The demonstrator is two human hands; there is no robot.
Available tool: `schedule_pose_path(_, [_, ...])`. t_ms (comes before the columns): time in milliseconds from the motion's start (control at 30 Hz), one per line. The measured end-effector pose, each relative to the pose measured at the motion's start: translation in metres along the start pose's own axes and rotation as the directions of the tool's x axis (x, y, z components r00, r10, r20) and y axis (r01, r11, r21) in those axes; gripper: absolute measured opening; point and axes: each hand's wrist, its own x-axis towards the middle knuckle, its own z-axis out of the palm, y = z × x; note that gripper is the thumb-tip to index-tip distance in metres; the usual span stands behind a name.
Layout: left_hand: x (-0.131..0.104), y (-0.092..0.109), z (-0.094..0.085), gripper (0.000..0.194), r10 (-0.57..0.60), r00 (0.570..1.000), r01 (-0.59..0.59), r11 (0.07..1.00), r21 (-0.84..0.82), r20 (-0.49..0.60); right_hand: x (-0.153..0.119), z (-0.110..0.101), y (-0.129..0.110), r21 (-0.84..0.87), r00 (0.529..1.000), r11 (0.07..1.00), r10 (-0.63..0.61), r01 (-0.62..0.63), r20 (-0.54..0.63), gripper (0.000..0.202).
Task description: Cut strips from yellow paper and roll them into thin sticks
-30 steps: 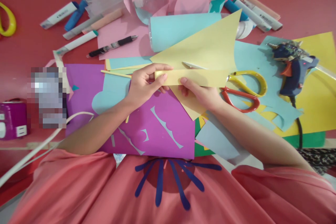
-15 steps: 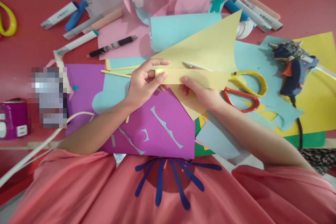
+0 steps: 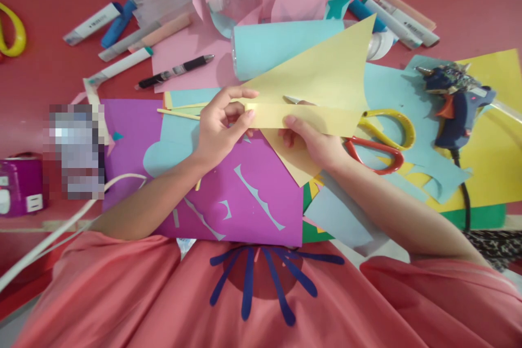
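Note:
My left hand (image 3: 222, 128) pinches the left end of a pale yellow paper strip (image 3: 271, 117) between thumb and fingers. Farther along the same strip, my right hand (image 3: 314, 141) grips it with the thumb on top and the fingers curled behind. Beneath the strip lies a larger pale yellow sheet (image 3: 326, 65) with a pointed corner. Scissors with one yellow and one red handle (image 3: 383, 157) rest just right of my right hand, their blades mostly covered by the strip and hand. Purple paper (image 3: 269, 196) with thin light-blue scraps spreads below my hands.
A blue glue gun (image 3: 459, 98) lies at right on yellow paper (image 3: 497, 157). Behind the sheet is a bottle wrapped in light-blue paper (image 3: 285, 38). Several markers (image 3: 92, 24) and a black pen (image 3: 175, 72) lie at upper left. A white cable (image 3: 69, 223) crosses the lower left.
My hands have shifted the strip slightly, its left end moving a little right and up. My right fingers now cover more of the scissors' blade. The other things have stayed put.

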Motion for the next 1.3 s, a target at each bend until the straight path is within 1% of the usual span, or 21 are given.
schedule_pose_path(133, [-0.0001, 0.0009, 0.0012, 0.028, 0.002, 0.999, -0.002, 1.0, 0.002, -0.032, -0.0001, -0.0007, -0.0003, -0.02, 1.0, 1.0, 0.007, -0.007, 0.023, 0.032])
schedule_pose_path(267, [0.0011, 0.0035, 0.0014, 0.026, 0.027, 0.999, -0.026, 1.0, 0.012, -0.017, -0.0006, -0.0014, -0.0012, -0.061, 0.999, 0.998, 0.03, -0.028, 0.037, 0.039])
schedule_pose_path(400, [0.0022, 0.0055, 0.001, 0.027, 0.007, 1.0, -0.007, 1.0, 0.02, -0.011, -0.0007, -0.0006, -0.0012, -0.071, 0.998, 0.997, 0.043, -0.041, 0.034, 0.045])
schedule_pose_path(733, [0.0011, 0.0001, 0.0016, 0.031, -0.018, 1.0, 0.018, 1.0, 0.018, -0.021, -0.0003, 0.0002, 0.0018, -0.023, 1.0, 1.0, 0.021, -0.02, 0.017, 0.045])
schedule_pose_path(867, [0.0027, -0.0006, 0.0018, 0.033, 0.054, 0.998, -0.053, 0.998, 0.023, -0.043, -0.0004, 0.0007, -0.0017, -0.038, 1.0, 0.999, 0.018, -0.017, 0.024, 0.043])
schedule_pose_path(967, [0.0037, -0.0003, 0.0021, 0.026, 0.119, 0.992, -0.119, 0.993, 0.022, -0.04, -0.0004, 0.001, -0.0025, -0.031, 1.0, 0.999, 0.013, -0.013, 0.015, 0.041])
schedule_pose_path(1100, [0.0035, 0.0001, 0.0024, 0.024, 0.155, 0.986, -0.154, 0.988, 0.02, -0.059, 0.0, 0.0008, 0.0009, -0.013, 1.0, 1.0, 0.002, -0.002, -0.004, 0.04])
schedule_pose_path(1167, [0.003, 0.0005, 0.0022, 0.024, 0.143, 0.987, -0.142, 0.99, 0.023, -0.067, -0.0001, 0.0005, 0.0029, -0.011, 1.0, 1.0, 0.011, -0.011, -0.007, 0.04])
schedule_pose_path(1300, [0.0018, 0.0011, 0.0017, 0.029, 0.075, 0.994, -0.07, 0.995, 0.071, -0.08, -0.0008, 0.0003, 0.0033, -0.021, 0.999, 0.999, 0.034, -0.034, -0.007, 0.04])
